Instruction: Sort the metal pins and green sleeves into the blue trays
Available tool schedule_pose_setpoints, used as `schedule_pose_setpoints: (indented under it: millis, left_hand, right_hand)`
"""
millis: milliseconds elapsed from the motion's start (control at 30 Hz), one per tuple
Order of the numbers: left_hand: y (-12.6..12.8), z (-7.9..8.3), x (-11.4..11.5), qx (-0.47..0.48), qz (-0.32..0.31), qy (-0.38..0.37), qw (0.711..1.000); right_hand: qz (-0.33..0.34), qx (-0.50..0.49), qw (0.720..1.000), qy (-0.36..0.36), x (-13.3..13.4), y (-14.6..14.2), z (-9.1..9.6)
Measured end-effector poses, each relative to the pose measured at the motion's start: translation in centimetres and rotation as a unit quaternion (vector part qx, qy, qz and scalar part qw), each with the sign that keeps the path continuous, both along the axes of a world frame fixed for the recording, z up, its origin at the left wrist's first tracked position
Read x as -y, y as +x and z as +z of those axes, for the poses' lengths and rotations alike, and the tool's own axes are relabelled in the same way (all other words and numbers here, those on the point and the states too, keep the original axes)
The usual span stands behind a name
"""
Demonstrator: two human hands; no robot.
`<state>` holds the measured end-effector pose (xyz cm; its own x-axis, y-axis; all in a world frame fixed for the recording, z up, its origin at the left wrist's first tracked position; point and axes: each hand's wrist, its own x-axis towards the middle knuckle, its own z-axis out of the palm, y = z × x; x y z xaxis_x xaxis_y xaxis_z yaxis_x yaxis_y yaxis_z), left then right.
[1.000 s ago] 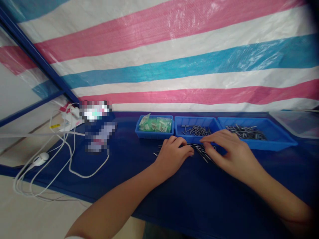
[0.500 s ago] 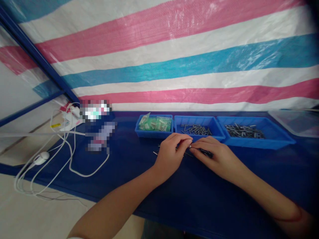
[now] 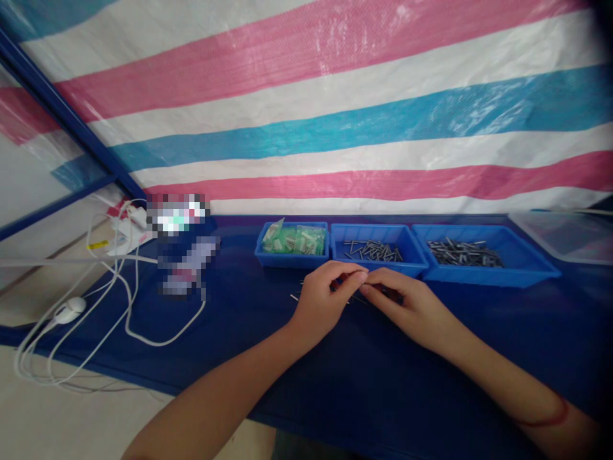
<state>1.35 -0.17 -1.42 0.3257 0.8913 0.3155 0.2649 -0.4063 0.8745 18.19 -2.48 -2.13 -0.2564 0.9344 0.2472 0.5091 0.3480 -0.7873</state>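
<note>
Working with both hands up close over a dark blue table (image 3: 373,383), just in front of 3 blue bins in a row. Holding the left hand (image 3: 323,291) curled, thumb and fingertips drawn in together. Holding the right hand (image 3: 407,303) curled too, thumb near the index finger, pointing back at the left. Meeting at the tips, touching or nearly so, can't really tell which. Also can't tell whether pinching anything, too small and shadowed at that spot.

Seeing loose metal pins (image 3: 294,297) on the table, poking out past the left hand and mostly hidden by fingers. Spotting more stuff in the bins: green packets (image 3: 299,241) in the left bin (image 3: 292,260), scattered metal pins (image 3: 373,250) in the middle bin (image 3: 407,237), a thicker heap of metal pieces (image 3: 462,252) in the right bin (image 3: 493,276).

Noticing a clear plastic piece (image 3: 560,236) past that, a striped tarp (image 3: 306,137) behind everything, and white cables (image 3: 158,345) looping around on the left. Wearing a reddish band (image 3: 546,421) on the right forearm, btw.
</note>
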Motion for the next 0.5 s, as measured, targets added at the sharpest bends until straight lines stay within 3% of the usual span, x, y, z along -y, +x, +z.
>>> schedule_pose_setpoints:
  millis: [267,400,500]
  left_hand:
    - [-0.06,-0.17,-0.29,0.016,0.018,-0.013,1.000]
    - [-0.15,-0.21,-0.49,-0.046,0.001,0.026,0.999]
    - [-0.22,-0.38,-0.51,-0.124,-0.019,0.086,0.988]
  right_hand:
    - [-0.083,-0.042,0.995,0.032,-0.09,0.39,-0.03]
    - [-0.123,-0.064,0.989,0.060,-0.16,0.73,-0.10]
    - [-0.111,-0.019,0.990,0.082,0.05,0.64,0.16]
